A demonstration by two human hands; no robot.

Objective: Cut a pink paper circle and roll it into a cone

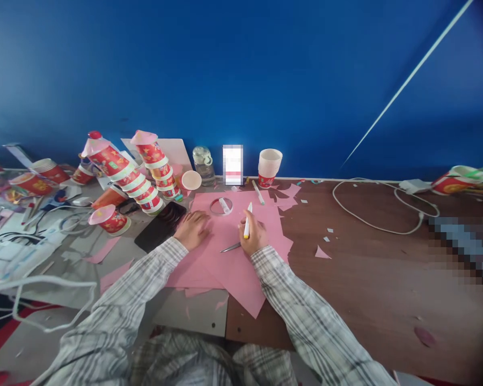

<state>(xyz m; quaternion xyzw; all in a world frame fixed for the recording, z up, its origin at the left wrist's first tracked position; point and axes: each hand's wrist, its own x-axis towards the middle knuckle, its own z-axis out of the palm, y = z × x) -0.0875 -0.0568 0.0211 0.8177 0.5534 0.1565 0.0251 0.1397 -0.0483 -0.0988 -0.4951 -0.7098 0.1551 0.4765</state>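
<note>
Pink paper sheets (241, 273) lie on the table. My left hand (191, 229) rests palm down on their left side, fingers stretched out and holding nothing, beside a black phone (155, 236). My right hand (254, 233) is closed around a white marker (248, 221) with a yellow end, tilted upward over the paper. A pointed metal blade (230, 248), perhaps of scissors, sticks out from under that hand; the rest is hidden. Ahead of both hands lies a roll of tape (221, 206). Another white marker (258, 193) lies at the sheet's far edge.
Two cup towers with pink paper cones (134, 177) (161, 166) lean at the left. A tipped cup (109, 220) lies nearer. Stacked paper cups (269, 169), a glass jar (203, 163) and a lit screen (233, 165) stand by the blue wall. A white cable (370, 225) crosses the right side.
</note>
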